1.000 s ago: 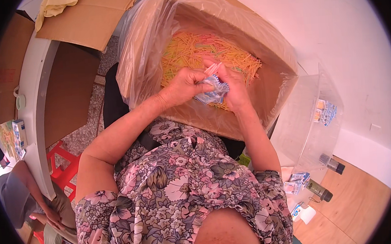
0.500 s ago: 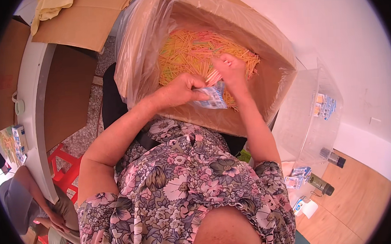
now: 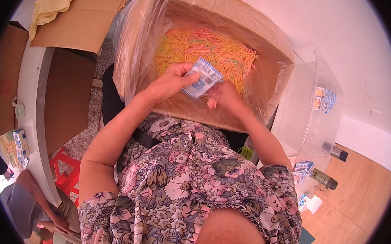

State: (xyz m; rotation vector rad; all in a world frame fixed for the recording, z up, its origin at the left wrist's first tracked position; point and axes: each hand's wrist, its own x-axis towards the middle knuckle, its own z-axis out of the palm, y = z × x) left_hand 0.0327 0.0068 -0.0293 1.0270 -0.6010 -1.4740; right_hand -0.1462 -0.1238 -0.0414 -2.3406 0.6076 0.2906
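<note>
My left hand (image 3: 175, 80) pinches a small blue-and-white packet (image 3: 200, 82) between thumb and fingers, its printed face turned up. Beside the packet's lower right edge is my right hand (image 3: 225, 95), slightly blurred, with its fingers closed. A few thin pinkish sticks (image 3: 211, 103) poke out below those fingers. Both hands are over a large cardboard box (image 3: 269, 79) lined with clear plastic. In the box lies a heap of thin sticks (image 3: 199, 43) in yellow, orange, pink and green. The packet hides part of the heap.
To the right stands a clear plastic bin (image 3: 305, 115) with several blue-and-white packets (image 3: 325, 99) inside. More packets (image 3: 303, 171) and a dark bottle (image 3: 324, 179) are near it. At left are a white table edge (image 3: 44, 131), a red stool (image 3: 65, 170) and a seated person (image 3: 28, 204).
The packet has turned and lifted in my left hand, its printed face now up. My right hand has moved down from above the packet to its lower right, carrying the sticks.
</note>
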